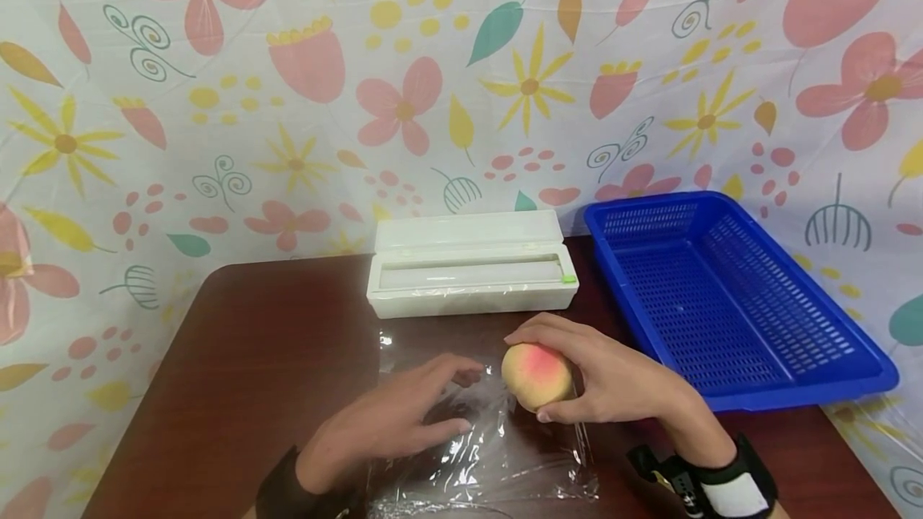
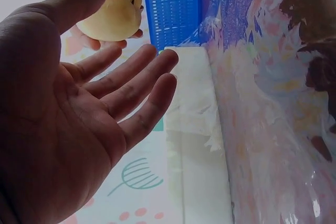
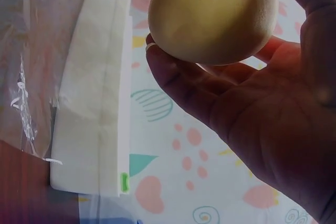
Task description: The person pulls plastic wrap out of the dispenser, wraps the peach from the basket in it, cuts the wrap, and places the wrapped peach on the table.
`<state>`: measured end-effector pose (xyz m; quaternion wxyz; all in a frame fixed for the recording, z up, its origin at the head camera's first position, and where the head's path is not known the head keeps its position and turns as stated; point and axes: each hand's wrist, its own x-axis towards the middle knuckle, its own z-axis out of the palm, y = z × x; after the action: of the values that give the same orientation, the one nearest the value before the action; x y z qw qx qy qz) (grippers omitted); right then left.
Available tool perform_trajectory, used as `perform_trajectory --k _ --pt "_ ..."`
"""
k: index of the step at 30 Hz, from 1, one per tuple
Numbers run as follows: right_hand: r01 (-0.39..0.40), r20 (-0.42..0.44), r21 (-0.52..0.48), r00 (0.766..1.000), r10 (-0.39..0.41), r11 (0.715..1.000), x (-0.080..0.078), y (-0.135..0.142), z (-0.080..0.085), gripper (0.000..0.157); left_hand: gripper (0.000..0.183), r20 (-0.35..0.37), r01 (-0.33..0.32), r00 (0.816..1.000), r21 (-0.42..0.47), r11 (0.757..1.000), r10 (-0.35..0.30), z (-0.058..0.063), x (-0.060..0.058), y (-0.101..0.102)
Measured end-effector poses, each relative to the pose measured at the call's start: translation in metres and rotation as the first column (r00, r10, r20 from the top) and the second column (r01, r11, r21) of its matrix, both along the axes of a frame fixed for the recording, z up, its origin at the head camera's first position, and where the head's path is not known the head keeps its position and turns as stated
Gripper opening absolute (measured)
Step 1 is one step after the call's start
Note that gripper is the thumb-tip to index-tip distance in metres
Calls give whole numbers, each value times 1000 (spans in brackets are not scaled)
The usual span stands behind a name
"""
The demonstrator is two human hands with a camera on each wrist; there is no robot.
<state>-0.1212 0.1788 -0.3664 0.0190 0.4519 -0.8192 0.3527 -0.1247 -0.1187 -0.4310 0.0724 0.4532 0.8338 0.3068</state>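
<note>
While the right hand (image 1: 606, 375) holds a peach (image 1: 534, 375) up over the clear film (image 1: 472, 463), the left hand (image 1: 404, 407) sits just beside it, holding nothing. Right fingers: curved round the peach, fingers on the far side, thumb on the near side, so it's pinched between them. Left fingers: relaxed, slightly bent, a bit spread in the left wrist view, thumb apart from the rest, palm turned toward the peach; a gap shows between this hand and the fruit in the head view. Peach is yellow with a pink-red blush on top, raised off the film, over its right part. Film lies wrinkled and shiny on the dark reddish-brown surface (image 1: 288, 335), in front of a long white box (image 1: 469, 301). Box lid (image 1: 469, 231) open, leaning back toward the floral cloth (image 1: 404, 183); a roll (image 1: 469, 274) lies inside, small green tab (image 1: 568, 279) at the right end of the front edge. Can't tell whether the film joins the roll. Blue basket (image 1: 627, 311), perforated, stands right of the box, at an angle. Dark band (image 1: 284, 491) on the left wrist, black strap (image 1: 757, 475) with a white patch (image 1: 735, 496) on the right.
</note>
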Motion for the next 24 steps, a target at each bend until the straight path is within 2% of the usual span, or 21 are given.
perform_trajectory --k 8,15,20,24 --pt "0 22 20 1000 0 1000 -9 1 -22 72 76 20 -26 999 21 999 25 -2 -3 9" --pt "18 3 34 1000 -18 999 -10 -4 -23 75 80 24 -3 1000 64 998 2 -2 -7 14" --pt "68 4 72 998 -68 995 -9 -7 -24 81 79 44 -18 999 44 999 16 -4 -7 15" --pt "106 23 85 994 -108 991 -9 -8 -25 86 78 55 -13 998 66 998 9 -6 -8 16"
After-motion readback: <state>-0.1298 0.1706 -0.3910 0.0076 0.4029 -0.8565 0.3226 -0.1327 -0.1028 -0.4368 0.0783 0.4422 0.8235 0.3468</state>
